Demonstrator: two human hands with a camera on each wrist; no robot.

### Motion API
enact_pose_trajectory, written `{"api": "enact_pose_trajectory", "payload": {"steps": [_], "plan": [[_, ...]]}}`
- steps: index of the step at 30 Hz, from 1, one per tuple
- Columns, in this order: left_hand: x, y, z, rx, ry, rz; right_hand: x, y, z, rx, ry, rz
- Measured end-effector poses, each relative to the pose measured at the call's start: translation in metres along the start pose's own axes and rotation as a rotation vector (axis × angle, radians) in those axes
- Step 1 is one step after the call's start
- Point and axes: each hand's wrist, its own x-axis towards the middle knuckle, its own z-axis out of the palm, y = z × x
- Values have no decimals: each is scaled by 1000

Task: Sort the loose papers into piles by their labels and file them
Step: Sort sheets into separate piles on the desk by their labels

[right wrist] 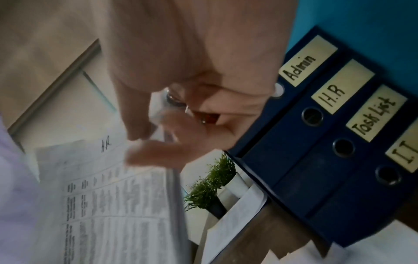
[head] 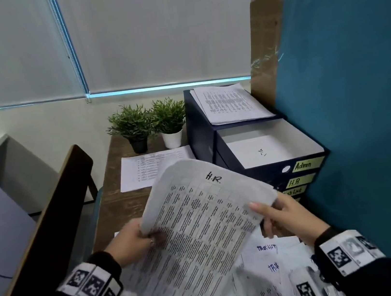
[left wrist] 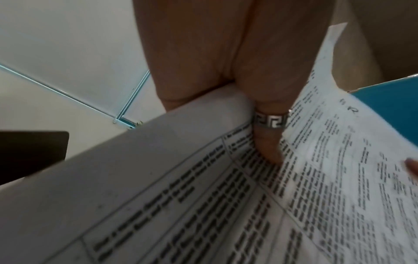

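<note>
Two hands hold one sheet (head: 201, 225) marked "H.R." above the table's near edge: left hand (head: 129, 241) pinches its left edge, thumb on top; right hand (head: 285, 215) grips its right edge. More papers (head: 273, 285), some marked "Task List", lie below. At the right edge stand binders (right wrist: 328, 142) labelled "Admin", "H.R", "Task List", "I.T". Best to keep the sheet flat and match it to the H.R label.

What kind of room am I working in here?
Most likely an office desk or cubicle. Dark blue lever-arch binders with handwritten yellow spine labels reading Admin, H.R and Task List stand on a brown wooden desk, beside a teal fabric partition panel and printed paper sheets.
</note>
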Motion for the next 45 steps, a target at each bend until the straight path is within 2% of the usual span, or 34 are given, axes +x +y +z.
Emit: {"api": "enact_pose_trajectory", "payload": {"steps": [4,8,11,15,16,18,21,22,24,26,28,29,31,36,41,45], "plan": [[9,10,-16,1,-176,16,6,1,8,107,-109,82],[9,-13,-48,-46,-253,-96,16,12,23,223,-53,130],[4,-44,-68,-102,-132,-207,32,23,37,340,31,182],[12,-93,-71,-643,307,-384,65,35,58,447,86,261],[14,-103,-73,-700,330,-448,74,37,63,470,107,289],[20,-129,-72,-716,278,-589,92,44,71,520,156,337],[25,-145,-60,-579,185,-719,118,61,77,609,231,445],[29,-149,-56,-596,177,-718,125,67,80,641,250,476],[39,-146,-46,-739,124,-624,137,76,87,703,275,512],[50,-144,-41,-811,165,-557,148,85,94,760,312,532],[63,-146,-40,-703,227,-537,160,93,101,776,351,550],[69,-145,-39,-609,203,-517,167,96,103,764,373,558],[81,-150,-42,-458,185,-538,182,102,108,721,427,596],[104,-167,-45,-310,290,-524,205,114,118,613,440,735],[115,-168,-35,-386,284,-581,216,125,119,513,458,752],[116,-171,-30,-453,304,-613,217,128,114,457,440,690]]}}
